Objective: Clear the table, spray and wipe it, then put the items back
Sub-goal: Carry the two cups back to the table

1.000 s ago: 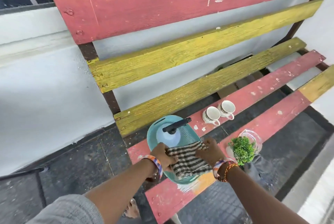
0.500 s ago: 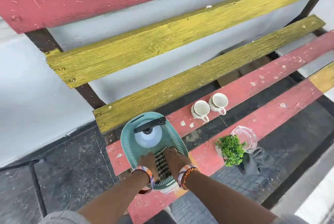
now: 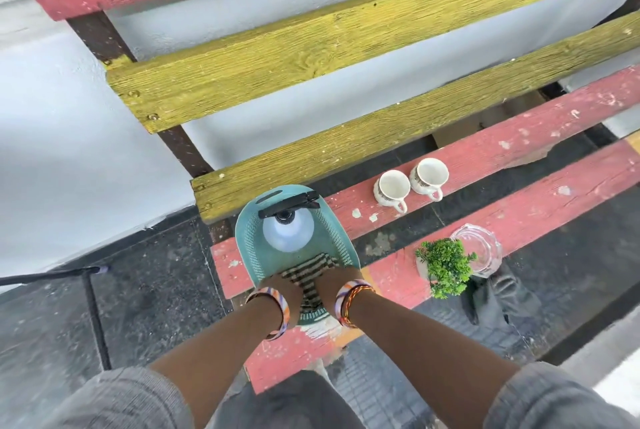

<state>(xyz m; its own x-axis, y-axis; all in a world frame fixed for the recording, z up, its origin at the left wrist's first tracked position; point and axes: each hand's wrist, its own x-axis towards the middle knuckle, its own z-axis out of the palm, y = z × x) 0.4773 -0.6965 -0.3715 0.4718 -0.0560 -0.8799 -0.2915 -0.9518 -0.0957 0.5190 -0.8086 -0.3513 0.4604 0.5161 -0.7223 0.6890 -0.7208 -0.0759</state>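
1. Hands at the basket: my left hand (image 3: 282,286) and right hand (image 3: 327,281) press on the striped cloth (image 3: 308,273); I cannot tell how the fingers lie.
2. Cloth sits inside the teal basket (image 3: 249,252), spray bottle (image 3: 287,231) just beyond the fingers.
3. Two cups (image 3: 410,184), a small plant (image 3: 445,267) and a glass dish (image 3: 481,248) stand to their right on the red slats (image 3: 519,148).

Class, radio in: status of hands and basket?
Both hands pressing striped cloth into teal basket. Spray bottle inside. Cups, plant uncleared.

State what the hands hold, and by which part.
Both hands, left and right, rest on the striped cloth at its near end, inside the teal basket; grip unclear.
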